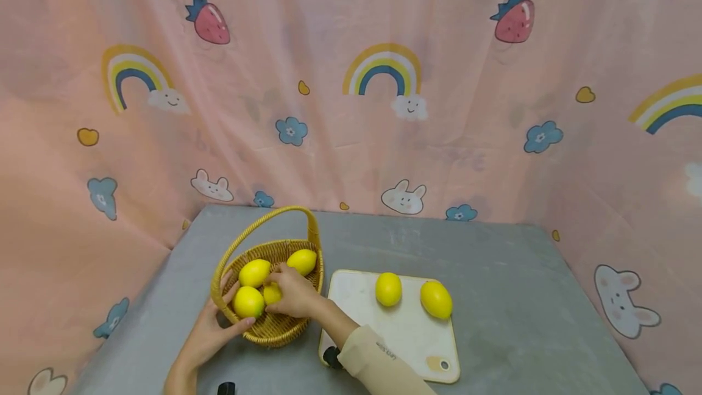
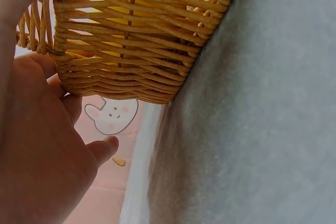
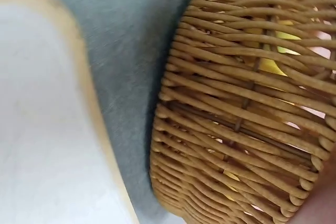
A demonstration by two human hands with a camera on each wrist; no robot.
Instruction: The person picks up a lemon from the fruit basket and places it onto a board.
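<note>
A wicker basket (image 1: 276, 335) with a tall arched handle stands on the left part of the table, with several lemons inside. My left hand (image 1: 205, 335) grips its near left side, the thumb along the rim and the fingers by the handle's foot. My right hand (image 1: 296, 293) reaches over the right rim and pinches a lemon (image 1: 272, 293) low in the basket. Around it lie one lemon (image 1: 248, 302) at the near left, another lemon (image 1: 255, 273) behind that, and a lemon (image 1: 301, 262) against the far right wall. In the right wrist view, the basket's weave (image 3: 236, 103) hides the fingertips.
Just right of the basket lies a white cutting board (image 1: 406, 340) with a tan edge. Two lemons rest on it, one lemon (image 1: 388, 289) near the back and one lemon (image 1: 436, 299) at its right edge. A pink patterned curtain (image 1: 351, 151) hangs behind the grey table (image 1: 510, 322).
</note>
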